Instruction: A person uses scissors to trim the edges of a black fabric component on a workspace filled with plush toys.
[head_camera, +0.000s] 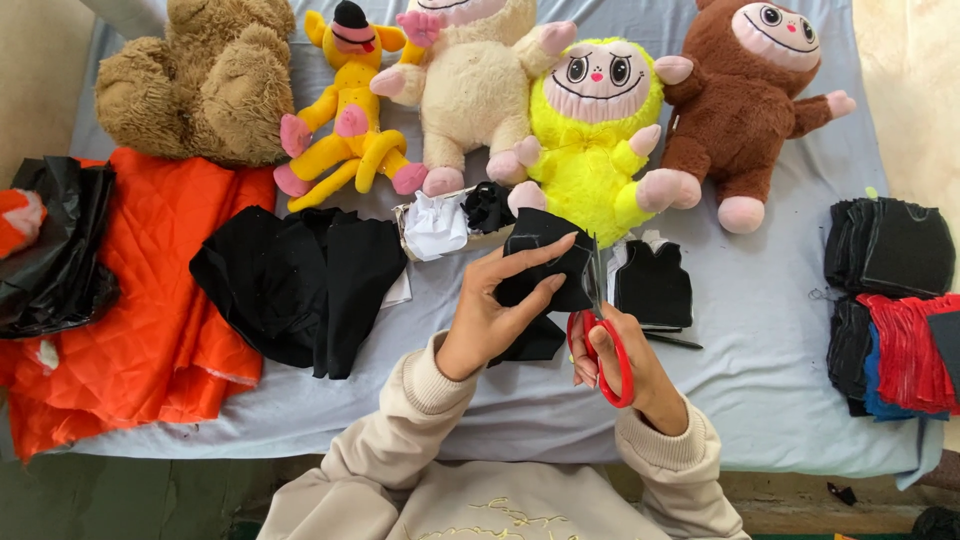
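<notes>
1. Hands meet just below the middle of the table: the left hand pinches a piece of black fabric with thumb below and fingers stretched across its face, and the right hand is closed through the loops of red-handled scissors.
2. From the left hand the black fabric lies toward 1 o'clock; from the right hand it lies toward 11 o'clock. The left hand is the nearer, since it touches the cloth itself, while the right reaches it only through the blades.
3. Scissors run with their long axis close to the 12-to-6 line, handles at 6, blades pointing to 12 along the right edge of the fabric. Whether the blades are parted is too fine to tell.
4. Going left to right across the table: orange quilted cloth with a black plastic bag at 9 o'clock, a heap of black cloth, then a small tray of white and black scraps at 11 o'clock of the hands.
5. Just right of the scissors lies a small black vest-shaped piece at 1 o'clock, and stacks of black, red and blue cut pieces sit at 3 o'clock.
6. Plush toys line the far edge at 12 o'clock.
</notes>
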